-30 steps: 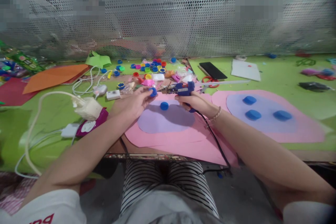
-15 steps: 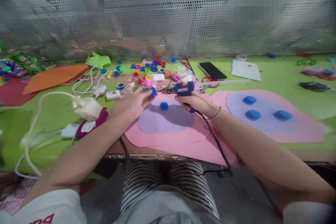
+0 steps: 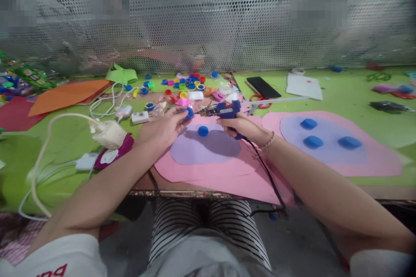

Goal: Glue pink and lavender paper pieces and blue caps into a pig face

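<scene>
Between the thumb and fingers of my left hand (image 3: 173,125) is a blue bottle cap (image 3: 189,113). My right hand (image 3: 241,126) is wrapped round the handle of a blue glue gun (image 3: 228,110), whose nozzle points left at that cap. Below them lies a purple paper shape (image 3: 204,151) on pink paper (image 3: 182,175), with one blue cap (image 3: 203,131) sitting on it. To the right, a second purple shape (image 3: 328,162) on pink paper bears three blue caps (image 3: 313,141). The glue gun's black cord (image 3: 268,173) runs down over the table edge.
Several coloured caps (image 3: 191,84) lie scattered at the back. Scissors (image 3: 261,101), a phone (image 3: 263,87) and white paper (image 3: 303,86) are behind my right hand. At left are a purple power strip (image 3: 113,153), cables and orange paper (image 3: 68,95). A perforated metal panel (image 3: 208,17) stands behind.
The cap in my left hand has tilted slightly, its open side turning more toward the glue gun's nozzle. Both hands stay almost in place.
</scene>
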`<state>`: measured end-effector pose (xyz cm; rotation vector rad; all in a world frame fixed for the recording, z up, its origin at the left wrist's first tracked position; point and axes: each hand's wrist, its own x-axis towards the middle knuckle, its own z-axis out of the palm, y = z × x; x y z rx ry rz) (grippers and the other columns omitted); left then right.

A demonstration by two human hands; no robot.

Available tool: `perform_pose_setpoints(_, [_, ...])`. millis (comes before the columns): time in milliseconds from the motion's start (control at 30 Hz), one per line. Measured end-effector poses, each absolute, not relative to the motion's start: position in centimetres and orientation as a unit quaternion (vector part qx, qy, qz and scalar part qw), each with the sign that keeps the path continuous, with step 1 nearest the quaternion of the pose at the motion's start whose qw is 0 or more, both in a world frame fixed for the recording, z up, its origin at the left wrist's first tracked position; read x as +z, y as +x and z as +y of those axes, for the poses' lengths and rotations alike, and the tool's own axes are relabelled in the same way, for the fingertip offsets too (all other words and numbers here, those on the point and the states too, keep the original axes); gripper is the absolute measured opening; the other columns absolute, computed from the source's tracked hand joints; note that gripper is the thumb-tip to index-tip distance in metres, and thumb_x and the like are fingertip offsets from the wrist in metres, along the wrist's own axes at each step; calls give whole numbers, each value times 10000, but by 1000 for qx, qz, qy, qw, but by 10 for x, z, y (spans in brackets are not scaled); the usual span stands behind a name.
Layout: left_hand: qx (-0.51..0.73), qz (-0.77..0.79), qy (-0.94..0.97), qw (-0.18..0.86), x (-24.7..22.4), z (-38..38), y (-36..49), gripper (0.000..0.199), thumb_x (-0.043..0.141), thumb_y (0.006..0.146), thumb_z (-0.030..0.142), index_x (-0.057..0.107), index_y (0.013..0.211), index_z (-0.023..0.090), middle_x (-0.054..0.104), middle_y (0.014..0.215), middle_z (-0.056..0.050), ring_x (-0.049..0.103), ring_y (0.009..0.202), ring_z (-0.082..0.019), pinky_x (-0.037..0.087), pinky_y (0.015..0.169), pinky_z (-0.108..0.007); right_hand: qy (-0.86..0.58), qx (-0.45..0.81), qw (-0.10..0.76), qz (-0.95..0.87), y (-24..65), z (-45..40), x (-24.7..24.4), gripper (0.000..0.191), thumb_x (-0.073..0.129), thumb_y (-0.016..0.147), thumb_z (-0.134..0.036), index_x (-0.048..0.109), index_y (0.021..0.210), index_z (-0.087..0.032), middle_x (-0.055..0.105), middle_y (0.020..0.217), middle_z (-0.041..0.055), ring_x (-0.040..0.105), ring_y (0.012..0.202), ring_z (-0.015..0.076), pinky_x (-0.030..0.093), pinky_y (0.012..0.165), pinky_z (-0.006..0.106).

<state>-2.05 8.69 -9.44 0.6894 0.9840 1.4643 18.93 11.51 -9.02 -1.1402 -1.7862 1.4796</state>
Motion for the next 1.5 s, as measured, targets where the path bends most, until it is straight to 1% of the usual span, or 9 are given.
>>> perform_pose_setpoints(433, [638,423,286,576,-96,88,-22,142,610,717,9,562,744,140,629,746,-14,623,715,-101,511,816,-299,-426,555,264,-665,190,116,-91,323,627,745,-350,459,530,-177,402,394,-40,387,355,69,308,375,219])
perform_pose_setpoints(767, [638,419,291,577,-96,88,-22,136,626,713,22,571,745,142,630,754,-14,622,729,-102,514,789,-273,-422,576,262,-649,188,110,-85,307,642,725,-308,434,536,-181,392,420,-47,363,363,61,295,361,214])
perform_pose_setpoints(900, [635,419,296,577,-99,89,-23,139,631,710,24,572,757,141,632,771,-17,626,754,-105,511,790,-262,-425,576,263,-646,187,111,-86,264,629,721,-270,443,556,-179,399,440,-51,364,360,57,296,360,211])
perform_pose_setpoints(1100, [635,429,295,571,-97,89,-22,158,621,708,12,559,752,150,624,748,-2,617,728,-92,515,764,-244,-429,579,263,-642,187,110,-85,248,606,715,-241,439,541,-180,388,408,-51,367,349,62,294,359,212])
perform_pose_setpoints(1300, [633,433,305,565,-98,90,-22,157,618,713,17,554,769,149,626,766,-8,621,730,-96,512,755,-240,-425,578,264,-645,186,110,-86,248,598,711,-229,434,529,-185,381,388,-53,363,341,65,296,358,214])
perform_pose_setpoints(1500, [628,433,312,567,-97,88,-22,174,607,713,7,536,790,145,627,793,-17,628,761,-102,508,779,-244,-413,583,261,-650,187,110,-88,264,605,712,-234,429,522,-183,383,392,-52,362,344,63,296,364,214])
